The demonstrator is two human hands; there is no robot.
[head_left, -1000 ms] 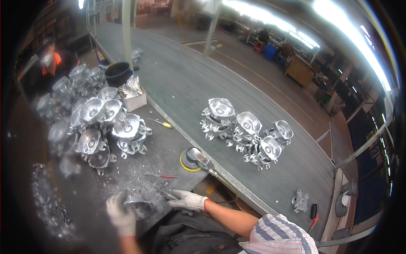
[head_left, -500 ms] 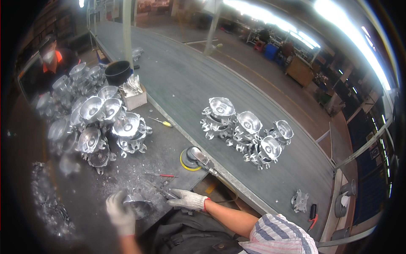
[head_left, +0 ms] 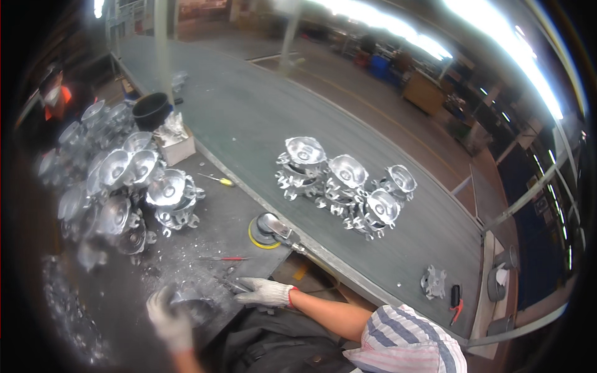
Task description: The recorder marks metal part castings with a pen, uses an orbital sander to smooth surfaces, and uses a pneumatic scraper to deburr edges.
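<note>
My left hand (head_left: 168,322), in a white knit glove, is smeared by motion beside a silver cast metal housing (head_left: 198,306) on the dark bench. Whether its fingers touch the casting is unclear. Just right of that piece, my right hand (head_left: 266,292), gloved in white with a red cuff, closes on a slim grey metal tool (head_left: 232,285) that points toward the upper left. The tool's exact kind is hidden. Beyond the hands lies a thin red-handled tool (head_left: 231,258). A round sander (head_left: 266,229) with a yellow-edged pad rests at the bench edge.
Stacked castings (head_left: 118,171) crowd the left of the bench, near a box of gloves (head_left: 176,146) and a yellow-handled screwdriver (head_left: 217,179). More castings (head_left: 348,177) stand on the green conveyor (head_left: 249,130). An air gun (head_left: 457,304) lies at right. A co-worker (head_left: 57,99) is at far left.
The whole view has shifted, so things sit farther left in the picture. My left hand remains blurred beside the casting; my right hand keeps its hold on the tool.
</note>
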